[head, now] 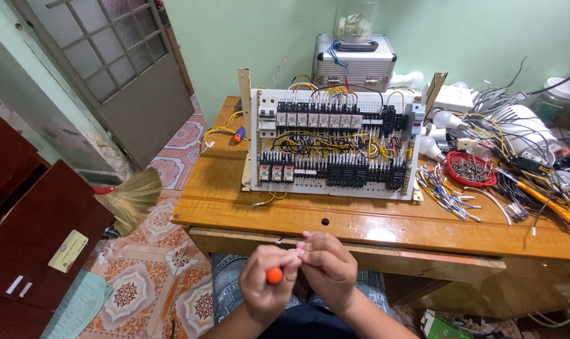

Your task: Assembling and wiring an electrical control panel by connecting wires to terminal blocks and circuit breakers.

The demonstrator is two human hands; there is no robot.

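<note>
While both hands meet bottom centre below worktop [373, 223] edge, I see left grip [267, 287] clenched round orange-handled screwdriver [273, 275], right grip [327, 267] pinching something too small to identify. Red bowl [471, 169] centre right holds screws; clear jar [355, 20] top centre holds pale pieces.

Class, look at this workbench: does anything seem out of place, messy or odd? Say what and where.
Loose wires sprawl in a tangle over the right of the wooden table, beside a red dish of screws and light bulbs. A broom leans at the table's left corner.
</note>
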